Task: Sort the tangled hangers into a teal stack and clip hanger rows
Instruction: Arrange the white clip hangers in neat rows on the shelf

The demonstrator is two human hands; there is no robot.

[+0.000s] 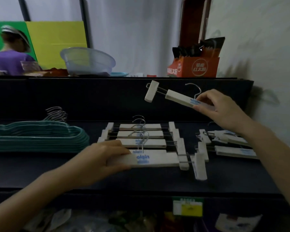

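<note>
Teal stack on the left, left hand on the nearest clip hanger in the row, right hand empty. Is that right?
Not quite. The right hand is not empty: it grips a lifted hanger in the air, as the head view shows. The teal stack is on the left, and the left hand holds the nearest hanger of the row.

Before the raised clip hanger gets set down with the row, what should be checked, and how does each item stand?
1. Right hand grips raised clip hanger: ok.
2. Raised clip hanger clear of unsorted hangers: ok.
3. Left hand holds front row hanger: ok.
4. Teal stack apart from front row hanger: ok.
5. Raised clip hanger's second clip, hidden behind the right hand: cannot tell.
</note>
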